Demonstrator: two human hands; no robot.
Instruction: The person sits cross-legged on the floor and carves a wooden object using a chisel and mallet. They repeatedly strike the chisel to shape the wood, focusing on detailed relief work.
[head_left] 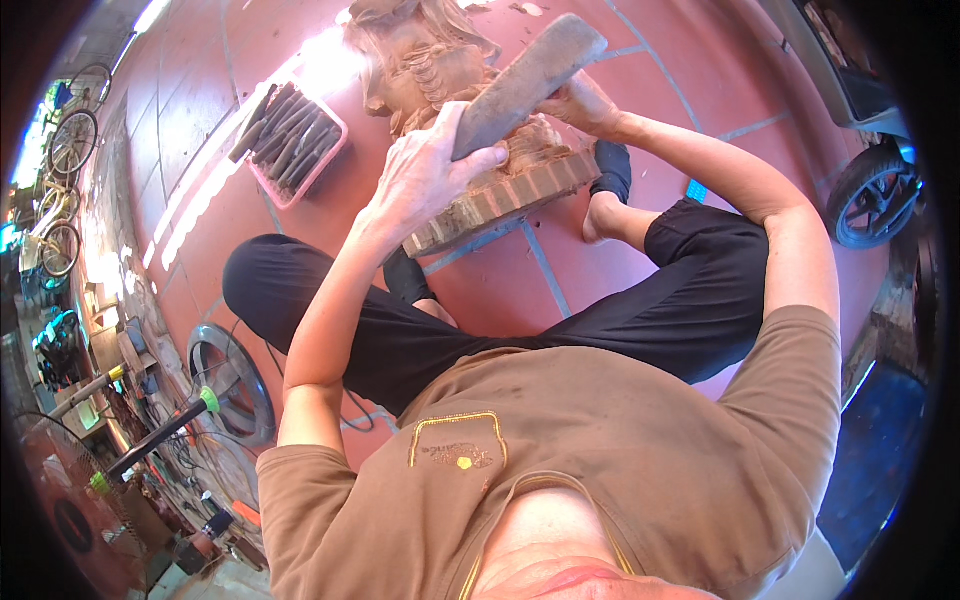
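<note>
A carved wooden sculpture (425, 75) stands on the floor between my feet, with ridged folds and a notched, block-patterned base (505, 208). Above it slants a long, flat grey-brown block (535, 85), its far end pointing up and to the right. My left hand (420, 165) is closed around the near end of this block, thumb on one side and fingers on the other. Beyond the block's right edge, my right hand (585, 105) is bent close to the carving. Its fingertips are partly hidden behind the block, and what they hold cannot be made out.
A pink basket (342, 168) full of dark carving tools sits on the tiled floor to the left. Farther left lie a grey wheel (230, 380), a fan (75, 500) and bicycles (70, 150). A black-tyred wheel (872, 197) stands at the right.
</note>
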